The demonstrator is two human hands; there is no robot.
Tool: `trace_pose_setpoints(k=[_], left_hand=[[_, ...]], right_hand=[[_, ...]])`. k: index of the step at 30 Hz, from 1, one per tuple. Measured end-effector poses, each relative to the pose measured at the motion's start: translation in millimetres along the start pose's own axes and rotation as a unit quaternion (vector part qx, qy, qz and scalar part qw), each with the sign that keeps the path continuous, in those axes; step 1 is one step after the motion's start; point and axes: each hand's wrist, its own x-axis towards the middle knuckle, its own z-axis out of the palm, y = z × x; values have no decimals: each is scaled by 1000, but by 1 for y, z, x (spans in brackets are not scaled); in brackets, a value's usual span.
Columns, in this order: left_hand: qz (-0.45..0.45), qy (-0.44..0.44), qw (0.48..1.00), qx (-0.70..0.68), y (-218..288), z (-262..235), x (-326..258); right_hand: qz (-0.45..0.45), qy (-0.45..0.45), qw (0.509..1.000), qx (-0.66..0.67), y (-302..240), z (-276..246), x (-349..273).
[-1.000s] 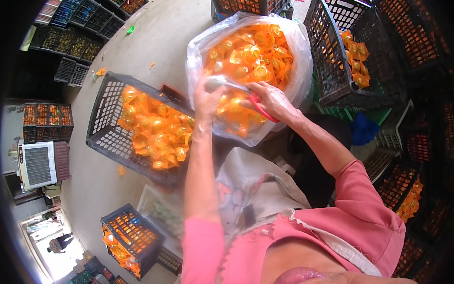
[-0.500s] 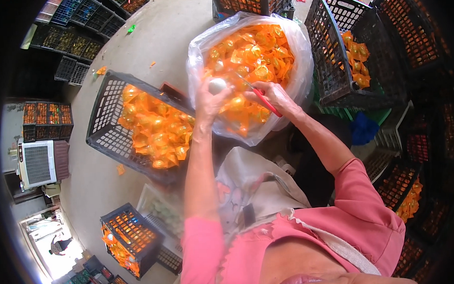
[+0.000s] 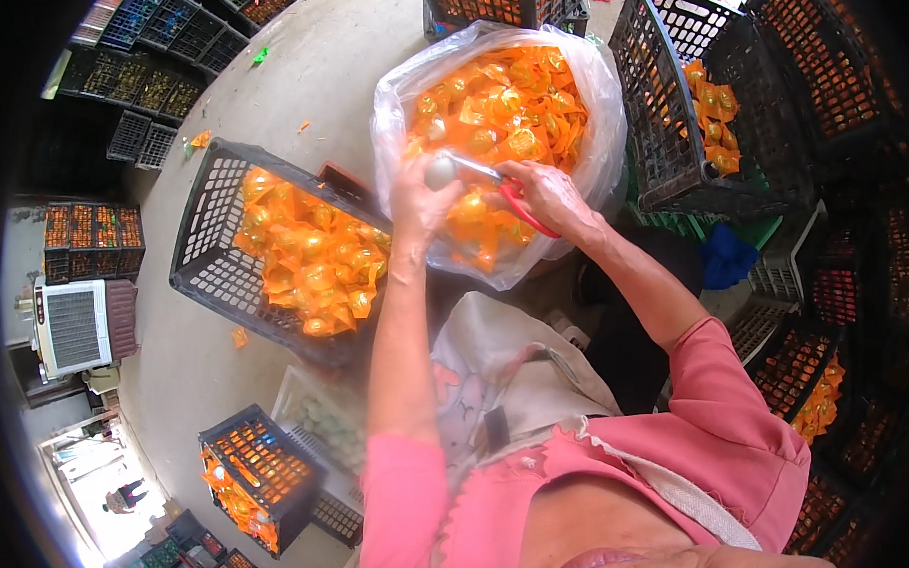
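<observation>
Over the large clear plastic bag (image 3: 609, 128), my left hand (image 3: 418, 203) grips a pale, greyish-white egg (image 3: 439, 173) between thumb and fingers. My right hand (image 3: 554, 198) is closed on scissors with red handles (image 3: 524, 211). Their metal blades point left and reach the egg's upper side; whether they touch it I cannot tell. Below both hands, the bag is filled with round things in shiny orange wrappers (image 3: 528, 106). A black crate (image 3: 208, 214) holding more orange-wrapped pieces (image 3: 308, 259) stands tilted to the left of my left forearm.
At the right stands a black crate (image 3: 659, 127) with several orange-wrapped pieces inside. Another black crate (image 3: 510, 4) is just beyond the bag. A white crate of pale eggs (image 3: 324, 419) and a filled dark crate (image 3: 266, 466) sit lower left. Scraps lie on the floor (image 3: 312, 69).
The scissors have swung, so their blades now point more level to the left, at the egg. My right hand has shifted slightly; my left hand still holds the egg.
</observation>
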Motion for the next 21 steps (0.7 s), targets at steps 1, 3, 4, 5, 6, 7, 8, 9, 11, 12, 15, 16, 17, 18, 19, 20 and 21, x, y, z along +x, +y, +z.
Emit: trace_pose_setpoints(k=[1, 3, 4, 5, 6, 7, 8, 9, 11, 12, 15, 16, 17, 18, 19, 20, 21], left_hand=[[-41, -25, 999, -21, 6, -3, 0], [-47, -23, 998, -17, 9, -3, 2], [-54, -20, 998, -15, 12, -3, 2], [-52, -19, 998, -17, 15, -3, 3], [-22, -17, 999, 17, 17, -3, 4], [4, -14, 998, 53, 17, -4, 2], [2, -14, 998, 54, 15, -5, -1], [4, -1, 997, 78, 12, -5, -2], [11, 11, 995, 102, 16, -6, 1], [15, 3, 993, 115, 17, -8, 1], [37, -2, 994, 106, 14, -6, 2], [57, -11, 994, 88, 10, -3, 3], [25, -26, 996, 78, 7, 3, 5], [27, -30, 996, 79, 4, 4, 2], [-62, -39, 995, -73, 5, 10, 4], [-149, -48, 961, -230, 5, 15, 7], [-137, -46, 953, -266, -5, 3, 5]], right_hand=[[96, -85, 992, 18, -8, -11, 4], [109, -70, 991, 26, -2, -11, 4], [122, -57, 990, 33, 1, -10, 3], [122, -56, 990, 31, 3, -5, 1], [20, 35, 999, 4, 6, 2, -2], [-82, 122, 989, -19, 2, 7, -4], [-83, 120, 989, -17, 1, 6, -4], [4, 28, 1000, -1, 0, 2, -1], [130, -103, 985, 35, 6, -4, 6], [131, -102, 985, 36, 5, -4, 5], [80, -58, 994, 56, 1, -5, 2], [79, -59, 994, 47, 1, -5, 1], [79, -60, 994, 38, 1, -5, 0], [79, -59, 995, 29, 2, -6, -2], [90, -45, 994, 42, 14, -6, -6], [182, -81, 972, 127, 16, -1, -2], [115, -44, 989, 75, 15, 15, 2]])
